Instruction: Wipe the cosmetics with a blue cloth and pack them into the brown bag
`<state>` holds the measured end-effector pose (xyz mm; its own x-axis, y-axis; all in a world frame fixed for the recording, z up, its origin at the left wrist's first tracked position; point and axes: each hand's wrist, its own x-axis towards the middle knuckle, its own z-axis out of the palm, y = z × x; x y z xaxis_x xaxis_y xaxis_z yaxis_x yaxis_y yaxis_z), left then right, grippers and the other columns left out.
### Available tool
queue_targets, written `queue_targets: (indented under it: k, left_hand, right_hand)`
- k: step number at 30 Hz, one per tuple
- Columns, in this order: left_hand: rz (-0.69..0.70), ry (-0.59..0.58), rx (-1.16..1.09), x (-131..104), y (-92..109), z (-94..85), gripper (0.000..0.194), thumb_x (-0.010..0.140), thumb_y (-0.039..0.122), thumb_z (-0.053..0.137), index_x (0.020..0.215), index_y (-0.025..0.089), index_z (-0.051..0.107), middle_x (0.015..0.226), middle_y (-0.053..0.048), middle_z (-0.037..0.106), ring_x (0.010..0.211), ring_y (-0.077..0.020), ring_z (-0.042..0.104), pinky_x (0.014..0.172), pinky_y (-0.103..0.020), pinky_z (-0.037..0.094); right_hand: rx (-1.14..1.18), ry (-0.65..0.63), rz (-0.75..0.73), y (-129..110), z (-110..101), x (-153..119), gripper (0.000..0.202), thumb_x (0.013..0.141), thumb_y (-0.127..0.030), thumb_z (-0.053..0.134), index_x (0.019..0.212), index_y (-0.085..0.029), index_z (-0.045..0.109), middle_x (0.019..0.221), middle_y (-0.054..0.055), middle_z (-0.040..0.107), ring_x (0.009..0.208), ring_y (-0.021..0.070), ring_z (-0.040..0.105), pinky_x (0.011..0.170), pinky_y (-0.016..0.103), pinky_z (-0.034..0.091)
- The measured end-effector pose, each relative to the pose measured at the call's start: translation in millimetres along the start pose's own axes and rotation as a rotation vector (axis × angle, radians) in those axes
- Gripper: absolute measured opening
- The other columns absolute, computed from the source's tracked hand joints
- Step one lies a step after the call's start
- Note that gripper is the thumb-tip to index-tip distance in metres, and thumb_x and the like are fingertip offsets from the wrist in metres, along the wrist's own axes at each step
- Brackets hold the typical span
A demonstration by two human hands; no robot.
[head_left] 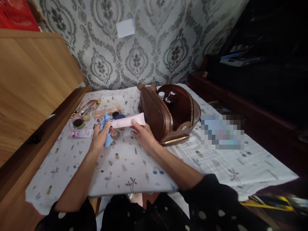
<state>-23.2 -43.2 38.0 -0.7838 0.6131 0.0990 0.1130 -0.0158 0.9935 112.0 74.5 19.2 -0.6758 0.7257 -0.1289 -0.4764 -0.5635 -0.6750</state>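
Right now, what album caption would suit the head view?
Right hand holds a pink tube, left hand a blue cloth at its end, beside an open brown bag.

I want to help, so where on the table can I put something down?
Bare tablecloth lies between the forearms, by the front edge, and between the right forearm and the pixelated patch. It's crowded on the left: makeup and a printed tube lie beside or beyond the left hand, left of the brown bag.
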Motion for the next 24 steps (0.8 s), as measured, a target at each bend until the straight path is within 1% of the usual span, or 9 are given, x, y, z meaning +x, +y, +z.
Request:
queue_targets:
  k: [3,6,9,12,15,18,21,22,24]
  left_hand:
    - [0.064,-0.019,-0.043,-0.3,1.9,-2.5,0.053,0.069,0.055,0.082,0.103,0.018,0.065,0.067,0.002,0.065,0.045,-0.0077,0.054,0.038,-0.015,0.042]
    - [0.072,-0.018,-0.08,-0.4,4.5,-4.8,0.053,0.066,0.048,0.085,0.106,0.018,0.067,0.073,0.0,0.067,0.052,-0.0094,0.059,0.041,-0.015,0.045]
    - [0.075,-0.015,-0.123,-1.5,8.6,-6.5,0.053,0.063,0.044,0.087,0.105,0.017,0.069,0.071,0.002,0.065,0.048,-0.0068,0.054,0.039,-0.014,0.043]
    - [0.097,-0.031,-0.189,-4.3,14.7,-7.6,0.05,0.06,0.039,0.091,0.1,0.018,0.07,0.07,0.004,0.062,0.045,-0.0048,0.05,0.038,-0.014,0.041]
    - [0.099,-0.043,-0.243,-8.0,21.8,-6.3,0.051,0.055,0.037,0.093,0.095,0.018,0.069,0.063,0.007,0.056,0.041,-0.0056,0.048,0.034,-0.015,0.038]
    - [0.1,-0.095,-0.271,-12.8,31.3,1.2,0.051,0.055,0.039,0.093,0.094,0.019,0.067,0.06,0.008,0.055,0.037,-0.0073,0.047,0.031,-0.018,0.036]
    - [0.116,-0.147,-0.28,-19.6,46.5,18.3,0.049,0.057,0.039,0.091,0.095,0.021,0.066,0.064,0.006,0.059,0.037,-0.0082,0.048,0.031,-0.02,0.039]
    - [0.124,-0.157,-0.283,-21.9,52.5,26.2,0.047,0.058,0.038,0.091,0.094,0.021,0.066,0.067,0.006,0.06,0.038,-0.0081,0.049,0.032,-0.02,0.039]
    - [0.139,-0.186,-0.292,-25.1,64.1,44.5,0.045,0.06,0.035,0.089,0.095,0.021,0.065,0.071,0.005,0.062,0.04,-0.0079,0.051,0.034,-0.02,0.04]
  right_hand:
    - [0.025,0.005,0.02,-1.8,1.0,-1.7,0.052,0.048,-0.036,0.096,0.086,-0.018,0.066,0.08,-0.002,0.07,0.068,0.0106,0.063,0.052,0.019,0.043]
    - [0.05,-0.015,0.029,-4.2,3.0,-4.3,0.055,0.046,-0.038,0.096,0.088,-0.017,0.067,0.078,-0.002,0.07,0.064,0.0098,0.062,0.05,0.018,0.042]
    - [0.044,-0.041,0.006,-5.8,6.5,-7.0,0.056,0.046,-0.04,0.096,0.087,-0.017,0.067,0.077,-0.002,0.069,0.062,0.0091,0.062,0.05,0.018,0.042]
    - [0.017,-0.06,-0.039,-8.1,11.8,-12.2,0.055,0.048,-0.044,0.095,0.086,-0.016,0.067,0.075,-0.001,0.069,0.06,0.0089,0.061,0.05,0.018,0.042]
    - [-0.056,-0.094,-0.126,-17.0,18.0,-24.0,0.05,0.056,-0.048,0.09,0.085,-0.016,0.065,0.073,-0.001,0.067,0.06,0.0091,0.061,0.051,0.018,0.041]
    - [-0.213,-0.185,-0.266,-38.8,22.1,-42.4,0.044,0.072,-0.055,0.079,0.087,-0.017,0.065,0.073,0.0,0.065,0.063,0.0115,0.061,0.053,0.021,0.044]
    - [-0.425,-0.28,-0.439,-73.5,21.0,-61.2,0.038,0.084,-0.055,0.069,0.088,-0.018,0.065,0.075,0.0,0.062,0.067,0.0129,0.06,0.057,0.023,0.047]
    - [-0.501,-0.285,-0.5,-87.0,19.5,-66.3,0.035,0.086,-0.053,0.068,0.088,-0.018,0.066,0.076,0.0,0.062,0.067,0.0125,0.058,0.059,0.023,0.047]
    - [-0.608,-0.23,-0.619,-115.0,15.3,-73.8,0.029,0.086,-0.047,0.07,0.09,-0.018,0.068,0.077,0.0,0.061,0.069,0.012,0.056,0.061,0.023,0.045]
